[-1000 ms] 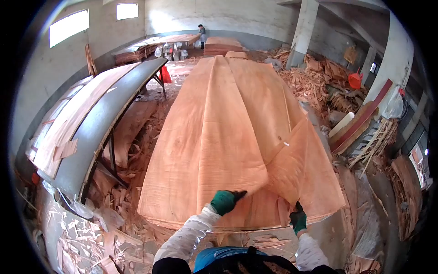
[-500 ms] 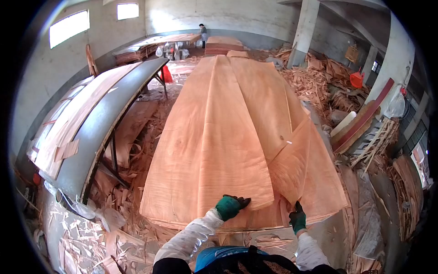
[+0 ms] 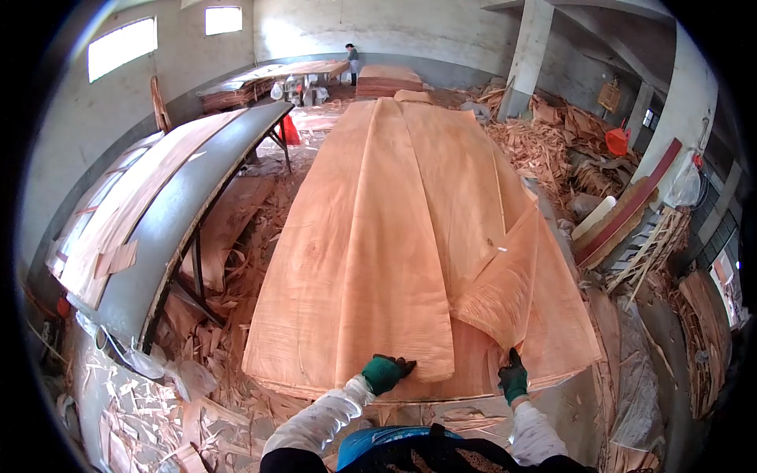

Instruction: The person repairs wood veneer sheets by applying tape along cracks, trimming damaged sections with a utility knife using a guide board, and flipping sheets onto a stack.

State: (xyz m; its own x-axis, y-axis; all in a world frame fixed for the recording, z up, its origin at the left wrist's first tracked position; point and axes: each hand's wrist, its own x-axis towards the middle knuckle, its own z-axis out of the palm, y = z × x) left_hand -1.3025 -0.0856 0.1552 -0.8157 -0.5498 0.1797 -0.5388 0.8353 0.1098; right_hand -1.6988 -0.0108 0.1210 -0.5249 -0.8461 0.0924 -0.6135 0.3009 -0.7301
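Wide orange-brown wood veneer sheets (image 3: 315,260) lie on a long stack in front of me. My left hand (image 3: 385,374), in a green glove with dark fingertips, holds the near edge of a long veneer sheet (image 3: 402,299), its fingers closed. At the right, my right hand (image 3: 513,375), gloved the same way, is closed on the lower corner of a folded veneer flap (image 3: 505,288). The flap slants up over the sheets beneath it, and a small white mark shows near its upper edge.
A long grey-topped table (image 3: 177,189) with veneer strips stands at the left. Veneer scraps (image 3: 536,146) are heaped at the back right and litter the floor. A person (image 3: 352,63) stands by a far table. A pillar (image 3: 684,102) rises at the right.
My left hand has shifted slightly left and down, and the long sheet's near right corner has moved left with it. More of the folded flap's left side shows. My right hand stays almost in place.
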